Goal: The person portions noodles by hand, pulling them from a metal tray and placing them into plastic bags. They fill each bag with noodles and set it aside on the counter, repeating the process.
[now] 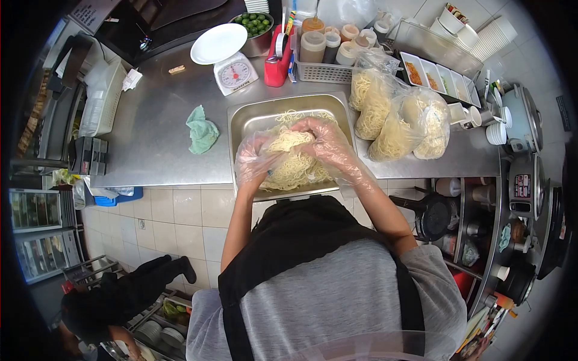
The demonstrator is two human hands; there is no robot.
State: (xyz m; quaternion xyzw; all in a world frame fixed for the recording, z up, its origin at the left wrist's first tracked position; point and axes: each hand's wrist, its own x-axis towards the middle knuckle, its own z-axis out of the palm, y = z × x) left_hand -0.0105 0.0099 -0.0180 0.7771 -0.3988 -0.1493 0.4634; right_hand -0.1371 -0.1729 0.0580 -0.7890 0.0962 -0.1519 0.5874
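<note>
Both my hands wear clear plastic gloves and meet over a metal tray (241, 117) on the steel counter. Pale yellow noodles (295, 171) lie loose in the tray, with some strands along its far side. Between my left hand (251, 157) and my right hand (325, 141) is a clump of noodles (289, 140), lifted a little above the rest. The fingers of my right hand curl over the clump's right side. My left hand cups its left side, its fingers partly hidden by the crumpled glove.
Bagged noodles (385, 120) stand right of the tray. A kitchen scale (235, 73), a red tape dispenser (277, 67) and a basket of sauce bottles (325, 72) line the back. A green cloth (202, 130) lies left. Another person (120, 301) is at lower left.
</note>
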